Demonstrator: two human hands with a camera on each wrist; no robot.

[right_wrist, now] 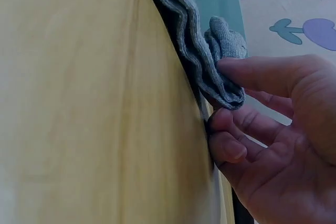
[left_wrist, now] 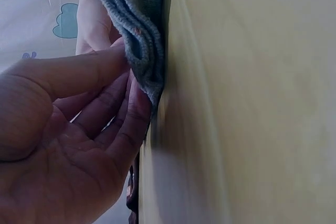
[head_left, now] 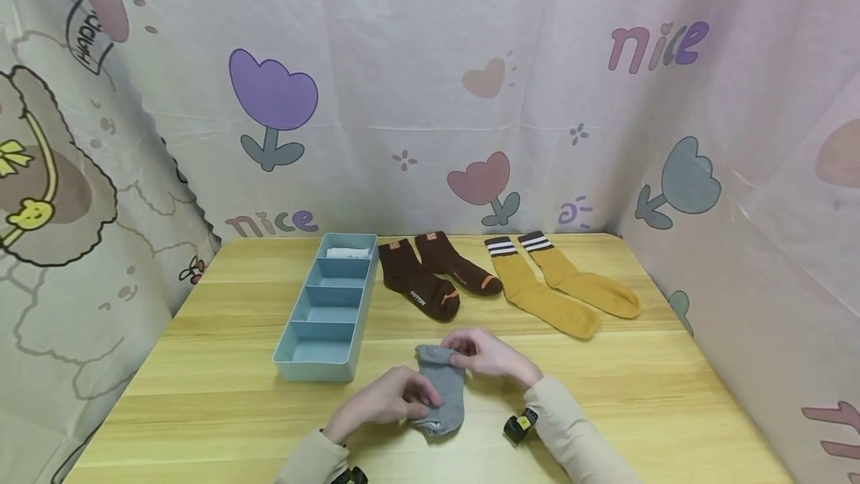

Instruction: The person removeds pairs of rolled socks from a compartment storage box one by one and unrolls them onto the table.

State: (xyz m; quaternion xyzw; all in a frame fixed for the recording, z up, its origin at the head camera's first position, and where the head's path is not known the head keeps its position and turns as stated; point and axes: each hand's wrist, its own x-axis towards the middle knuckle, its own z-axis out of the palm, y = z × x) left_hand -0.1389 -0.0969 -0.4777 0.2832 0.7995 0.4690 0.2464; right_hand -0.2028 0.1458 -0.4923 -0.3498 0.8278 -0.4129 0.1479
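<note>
Grey socks (head_left: pixel 443 394): both hands' fingers pinched them, half-folded on the tabletop (head_left: pixel 605 409).
Organizer (head_left: pixel 327 312): one compartment filled.
Left: brown socks (head_left: pixel 430 278), yellow socks (head_left: pixel 558 282).

Left hand (head_left: pixel 386 398) and right hand (head_left: pixel 489 353), both grips pinched.

Count of items on table (head_left: pixel 605 394), head view. Brown socks: 2, one (head_left: pixel 419 282) at about 12 o'clock from the hands, the other (head_left: pixel 457 264) just beside it toward 1 o'clock. Yellow socks: 2, one (head_left: pixel 540 297) at 1 o'clock, the other (head_left: pixel 584 282) at 2 o'clock. Grey socks (head_left: pixel 443 391): folded stack, wrist views show several layers; exact number cannot be told. Tray (head_left: pixel 316 368): 1, at 10 o'clock, with 4 compartments. White item (head_left: pixel 348 252) in the farthest compartment: 1. Hands: 2, left (head_left: pixel 386 398) and right (head_left: pixel 490 353). Wrist cameras (head_left: pixel 520 424): 2.
</note>
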